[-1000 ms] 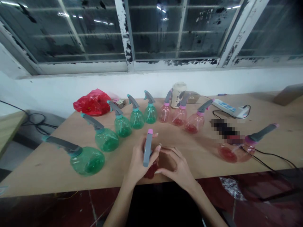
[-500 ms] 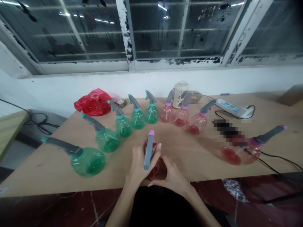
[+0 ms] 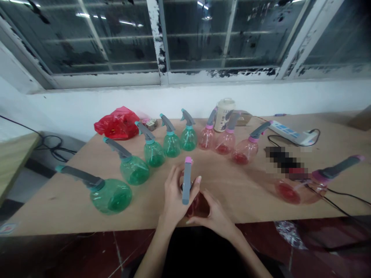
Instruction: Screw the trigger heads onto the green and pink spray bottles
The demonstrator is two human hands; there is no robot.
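Note:
My left hand (image 3: pixel 175 195) grips the grey and pink trigger head (image 3: pixel 187 181) of a pink spray bottle (image 3: pixel 198 204) near the front edge of the wooden table (image 3: pixel 72 216). My right hand (image 3: pixel 214 214) wraps round the bottle's round red-tinted body from the right. The bottle stands roughly upright between both hands. Its body is mostly hidden by my fingers.
Several green spray bottles (image 3: pixel 111 193) curve away on the left and several pink ones (image 3: pixel 246 148) on the right, one (image 3: pixel 301 187) far right. A red bag (image 3: pixel 117 125), a paper cup (image 3: pixel 223 114), a power strip (image 3: pixel 291 133) and cables lie behind.
My right hand has slid from the table beside the bottle to cup its body. The bottle has come slightly nearer the table's front edge. The camera has shifted a little left.

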